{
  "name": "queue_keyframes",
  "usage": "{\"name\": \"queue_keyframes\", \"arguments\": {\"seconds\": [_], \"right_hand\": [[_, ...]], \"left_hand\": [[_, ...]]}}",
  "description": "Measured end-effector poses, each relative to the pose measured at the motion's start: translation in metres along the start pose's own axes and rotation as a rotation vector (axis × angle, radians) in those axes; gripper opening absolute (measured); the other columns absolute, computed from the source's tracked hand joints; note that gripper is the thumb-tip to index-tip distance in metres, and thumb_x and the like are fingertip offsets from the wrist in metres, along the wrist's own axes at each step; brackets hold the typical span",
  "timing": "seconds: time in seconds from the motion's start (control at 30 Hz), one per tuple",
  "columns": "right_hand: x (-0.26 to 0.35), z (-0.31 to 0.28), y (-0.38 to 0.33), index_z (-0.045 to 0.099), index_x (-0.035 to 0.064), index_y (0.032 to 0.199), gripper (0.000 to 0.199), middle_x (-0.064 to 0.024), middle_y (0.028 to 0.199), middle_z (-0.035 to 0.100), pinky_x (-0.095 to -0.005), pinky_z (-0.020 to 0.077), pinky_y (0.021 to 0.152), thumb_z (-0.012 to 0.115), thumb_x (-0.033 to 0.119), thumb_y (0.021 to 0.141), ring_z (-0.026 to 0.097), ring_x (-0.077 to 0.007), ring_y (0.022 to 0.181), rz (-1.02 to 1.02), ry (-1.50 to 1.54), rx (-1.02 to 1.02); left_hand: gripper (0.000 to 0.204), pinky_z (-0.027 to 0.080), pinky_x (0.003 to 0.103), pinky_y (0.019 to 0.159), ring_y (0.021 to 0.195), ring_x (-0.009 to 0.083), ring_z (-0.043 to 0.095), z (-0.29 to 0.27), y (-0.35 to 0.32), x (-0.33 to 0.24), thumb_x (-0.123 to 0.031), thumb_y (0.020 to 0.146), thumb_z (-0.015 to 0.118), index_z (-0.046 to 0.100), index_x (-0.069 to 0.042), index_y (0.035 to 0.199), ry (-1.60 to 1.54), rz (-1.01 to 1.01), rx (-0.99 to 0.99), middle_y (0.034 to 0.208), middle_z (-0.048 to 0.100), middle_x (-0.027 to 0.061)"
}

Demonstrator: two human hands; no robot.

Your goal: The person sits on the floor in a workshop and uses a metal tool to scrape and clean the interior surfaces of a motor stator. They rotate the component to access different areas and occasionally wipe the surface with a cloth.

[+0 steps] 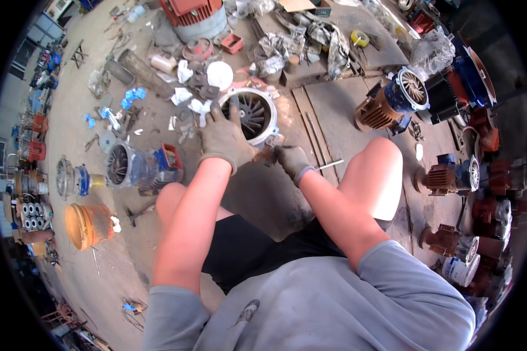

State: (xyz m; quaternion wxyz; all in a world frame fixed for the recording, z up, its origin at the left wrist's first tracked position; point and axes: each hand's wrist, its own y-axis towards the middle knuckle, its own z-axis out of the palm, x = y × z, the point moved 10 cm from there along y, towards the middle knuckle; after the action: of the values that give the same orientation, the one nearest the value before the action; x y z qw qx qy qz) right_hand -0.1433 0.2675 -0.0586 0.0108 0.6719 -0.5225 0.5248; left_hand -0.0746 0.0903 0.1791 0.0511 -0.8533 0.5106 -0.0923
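A round metal motor housing (pixel 263 102) with dark windings inside lies on the concrete floor in front of my knees. My left hand (pixel 223 137), in a dirty grey glove, rests on its near left rim with fingers spread over the edge. My right hand (pixel 291 161), also gloved, is closed around a small brownish tool or part (pixel 269 153) at the housing's near edge; what it is stays unclear. Both forearms reach forward between my bare knees.
Several electric motors stand around: a blue and red one (pixel 136 167) at left, an orange and blue one (pixel 392 102) at right, more along the right edge. An orange bucket (pixel 88 225) sits lower left. Rags, papers and scrap litter the floor beyond the housing.
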Motion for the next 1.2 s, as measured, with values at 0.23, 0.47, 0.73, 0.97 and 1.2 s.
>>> {"name": "queue_keyframes", "arguments": {"seconds": [0.23, 0.47, 0.73, 0.97, 1.2], "right_hand": [[0.066, -0.089, 0.016, 0.080, 0.0036, 0.108, 0.036, -0.0096, 0.082, 0.074, -0.0397, 0.0584, 0.061, 0.060, 0.034, 0.107, 0.070, -0.0225, 0.064, -0.081, -0.413, 0.360], [0.114, -0.203, 0.014, 0.077, 0.0012, 0.105, 0.032, -0.0033, 0.070, 0.061, -0.0330, 0.0488, 0.055, 0.057, 0.026, 0.111, 0.058, -0.0145, 0.057, -0.280, 0.508, -0.050], [0.135, -0.188, 0.014, 0.076, 0.0013, 0.107, 0.033, 0.0014, 0.069, 0.055, -0.0298, 0.0438, 0.052, 0.057, 0.027, 0.116, 0.050, -0.0113, 0.054, -0.311, 0.968, -0.213], [0.147, -0.157, 0.044, 0.072, 0.0024, 0.111, 0.031, 0.0016, 0.071, 0.052, -0.0295, 0.0414, 0.053, 0.056, 0.028, 0.117, 0.047, -0.0107, 0.056, -0.217, 1.305, -0.040], [0.213, -0.125, 0.029, 0.077, 0.0025, 0.117, 0.020, -0.0124, 0.093, 0.077, -0.0418, 0.0569, 0.077, 0.070, 0.018, 0.107, 0.072, -0.0244, 0.081, -0.676, 0.521, -0.124]], "left_hand": [[0.143, 0.030, 0.056, 0.134, 0.161, 0.0573, 0.030, 0.007, 0.012, 0.001, -0.085, 0.076, 0.079, 0.024, 0.002, 0.175, -0.076, -0.007, 0.024, 0.173, 0.025, 0.0394], [0.129, 0.016, 0.056, 0.138, 0.170, 0.0481, 0.019, -0.008, 0.043, 0.017, -0.090, 0.094, 0.055, 0.018, 0.001, 0.177, -0.404, -0.110, -0.012, 0.182, 0.016, 0.0333], [0.099, 0.004, 0.062, 0.138, 0.170, 0.0493, 0.014, 0.000, 0.006, -0.145, -0.067, 0.110, 0.048, 0.024, 0.005, 0.174, -0.452, 0.540, 0.006, 0.180, 0.024, 0.0341], [0.091, 0.011, 0.060, 0.138, 0.165, 0.0511, 0.027, 0.003, 0.049, -0.048, -0.058, 0.109, 0.055, 0.036, 0.009, 0.167, -0.219, 0.112, -0.189, 0.176, 0.034, 0.0324], [0.070, 0.054, 0.048, 0.114, 0.137, 0.0408, 0.066, -0.017, -0.075, -0.081, -0.038, 0.098, 0.075, 0.059, -0.003, 0.156, -0.891, 0.051, -0.025, 0.147, 0.068, 0.0261]]}}
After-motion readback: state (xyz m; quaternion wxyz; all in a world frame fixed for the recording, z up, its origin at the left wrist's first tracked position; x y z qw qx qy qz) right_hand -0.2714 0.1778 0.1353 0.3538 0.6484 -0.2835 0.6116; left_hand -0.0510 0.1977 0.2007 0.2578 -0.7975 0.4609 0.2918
